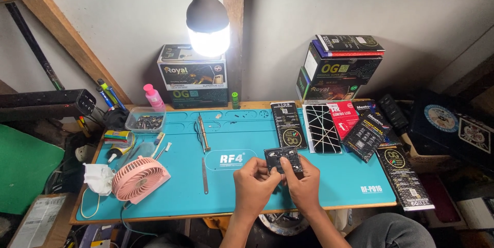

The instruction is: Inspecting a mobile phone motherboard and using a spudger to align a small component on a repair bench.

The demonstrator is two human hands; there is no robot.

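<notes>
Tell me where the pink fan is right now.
In the head view, the pink fan lies on the left part of the teal mat, beside a white cloth, left of both hands.

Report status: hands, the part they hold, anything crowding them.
Left hand and right hand both grip the small dark phone part above the teal mat. Metal spudger and pink fan lie to the left, apart from the hands.

wooden bench (247, 105), teal mat (319, 176), pink fan (138, 178)
</notes>
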